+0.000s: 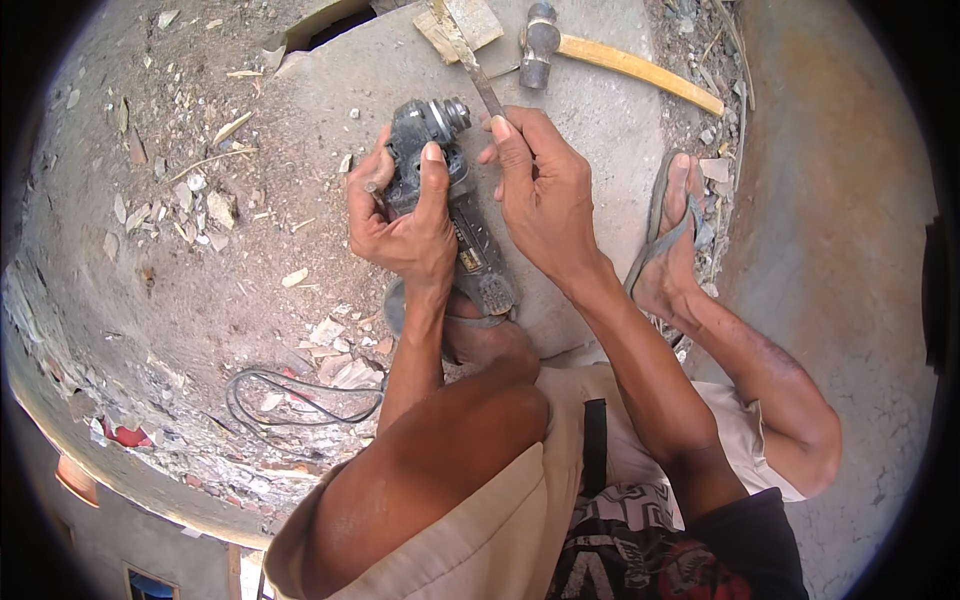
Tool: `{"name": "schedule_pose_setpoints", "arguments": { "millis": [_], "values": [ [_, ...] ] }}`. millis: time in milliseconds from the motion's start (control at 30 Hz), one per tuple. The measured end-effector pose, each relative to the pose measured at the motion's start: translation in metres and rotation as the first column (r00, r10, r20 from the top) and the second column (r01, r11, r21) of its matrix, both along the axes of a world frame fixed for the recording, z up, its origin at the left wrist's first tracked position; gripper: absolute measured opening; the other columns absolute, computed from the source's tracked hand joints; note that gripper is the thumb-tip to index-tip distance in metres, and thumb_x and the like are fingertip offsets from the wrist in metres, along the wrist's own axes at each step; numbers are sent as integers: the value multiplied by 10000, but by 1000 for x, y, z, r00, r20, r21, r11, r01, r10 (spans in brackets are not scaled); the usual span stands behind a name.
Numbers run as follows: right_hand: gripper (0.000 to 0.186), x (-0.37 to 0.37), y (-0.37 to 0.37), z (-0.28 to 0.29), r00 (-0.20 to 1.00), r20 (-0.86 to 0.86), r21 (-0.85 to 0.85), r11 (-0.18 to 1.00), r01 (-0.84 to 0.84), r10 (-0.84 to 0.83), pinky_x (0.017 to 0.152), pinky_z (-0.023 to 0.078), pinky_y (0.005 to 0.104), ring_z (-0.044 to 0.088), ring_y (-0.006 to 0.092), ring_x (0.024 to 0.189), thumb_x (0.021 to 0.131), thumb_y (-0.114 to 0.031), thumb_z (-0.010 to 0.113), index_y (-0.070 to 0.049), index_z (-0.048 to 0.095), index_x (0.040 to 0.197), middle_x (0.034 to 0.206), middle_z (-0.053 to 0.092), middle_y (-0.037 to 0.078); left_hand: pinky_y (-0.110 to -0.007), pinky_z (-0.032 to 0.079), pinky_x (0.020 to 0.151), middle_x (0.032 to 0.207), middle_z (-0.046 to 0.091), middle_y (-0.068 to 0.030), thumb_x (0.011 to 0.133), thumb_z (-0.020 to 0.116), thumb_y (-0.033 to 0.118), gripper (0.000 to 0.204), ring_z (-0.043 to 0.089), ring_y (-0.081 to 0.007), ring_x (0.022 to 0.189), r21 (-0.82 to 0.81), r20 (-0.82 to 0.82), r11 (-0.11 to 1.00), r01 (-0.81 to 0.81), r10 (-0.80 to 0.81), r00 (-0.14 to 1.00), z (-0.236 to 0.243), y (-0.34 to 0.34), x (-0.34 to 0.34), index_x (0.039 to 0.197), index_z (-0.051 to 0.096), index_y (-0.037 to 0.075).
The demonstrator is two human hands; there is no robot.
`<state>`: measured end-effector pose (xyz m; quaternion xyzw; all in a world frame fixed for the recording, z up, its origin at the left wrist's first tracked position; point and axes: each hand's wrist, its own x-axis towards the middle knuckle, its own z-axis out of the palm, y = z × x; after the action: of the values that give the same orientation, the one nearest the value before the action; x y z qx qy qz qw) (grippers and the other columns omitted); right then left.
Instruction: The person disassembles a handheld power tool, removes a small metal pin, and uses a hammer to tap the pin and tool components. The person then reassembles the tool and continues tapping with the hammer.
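My left hand (412, 228) is wrapped round the head end of a black angle grinder (468, 225), thumb on top. No disc shows on the grinder's metal spindle (452, 112), which points up and to the right. Between the thumb and fingers of my right hand (552, 195) is a narrow flat metal bar (478, 75), worn and rusty. Its far end reaches over a small wooden block (482, 20). The bar's lower end is hidden in my grip, close beside the grinder's spindle but apart from it.
A hammer (541, 50) with a wooden handle lies on the concrete slab (600, 115) at the far right. Broken stone chips (222, 208) and splinters litter the ground to the left. A black cord (300, 420) loops near my left knee. My sandalled foot (668, 235) rests at right.
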<state>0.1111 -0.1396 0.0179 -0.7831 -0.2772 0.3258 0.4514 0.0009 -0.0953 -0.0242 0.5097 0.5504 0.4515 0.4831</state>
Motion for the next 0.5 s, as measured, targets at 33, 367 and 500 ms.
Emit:
{"name": "schedule_pose_setpoints", "arguments": {
  "millis": [33, 367, 500],
  "values": [
    [242, -1, 6, -1, 999, -38, 4, 1000, -3, 3, 536, 459, 240, 585, 64, 622, 1111, -186, 557, 11, 697, 1138, 865, 707, 53, -369, 540, 950, 1194, 721, -230, 866, 831, 1, 287, 681, -242, 1059, 3, -18, 1000, 5, -4, 1000, 1, 0, -1, 1089, 659, -53],
    [268, 9, 30, 3, 967, -227, -1, 993, -116, 113, 535, 460, 210, 593, 60, 681, 1120, -198, 533, 21, 684, 1151, 951, 718, 58, -393, 523, 1014, 1227, 695, -235, 898, 813, 6, 294, 669, -264, 1142, 84, -96, 994, -69, 77, 992, 4, -2, -14, 1134, 650, -57],
    [262, 34, 15, 21, 690, -720, -26, 996, 88, -80, 488, 438, 199, 606, 83, 659, 1113, -208, 549, 20, 668, 1163, 869, 681, 56, -409, 516, 970, 1228, 691, -224, 872, 842, 35, 331, 650, -274, 1104, 117, -233, 993, -25, 52, 971, 2, -5, -14, 1116, 633, -44]
  ]
}}
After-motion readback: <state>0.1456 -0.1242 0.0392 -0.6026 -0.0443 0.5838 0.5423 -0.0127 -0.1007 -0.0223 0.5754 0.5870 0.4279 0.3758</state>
